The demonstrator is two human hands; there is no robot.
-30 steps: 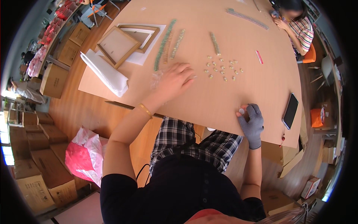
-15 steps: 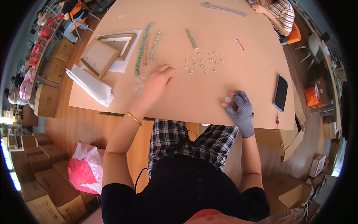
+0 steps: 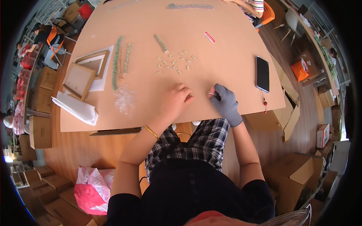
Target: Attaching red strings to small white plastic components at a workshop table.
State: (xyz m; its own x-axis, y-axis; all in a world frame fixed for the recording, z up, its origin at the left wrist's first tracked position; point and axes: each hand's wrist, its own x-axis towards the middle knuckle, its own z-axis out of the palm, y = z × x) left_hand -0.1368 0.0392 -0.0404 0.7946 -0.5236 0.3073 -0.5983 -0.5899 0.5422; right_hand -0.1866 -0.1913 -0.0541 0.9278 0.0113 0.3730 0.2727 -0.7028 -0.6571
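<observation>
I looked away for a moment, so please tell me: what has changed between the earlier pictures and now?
The left hand, pinching a small gold piece, has moved rightward, away from the crumpled clear plastic and closer to the gloved right hand. The right hand still holds a small white disc. The picture frames and smartphone stayed in place.
</observation>
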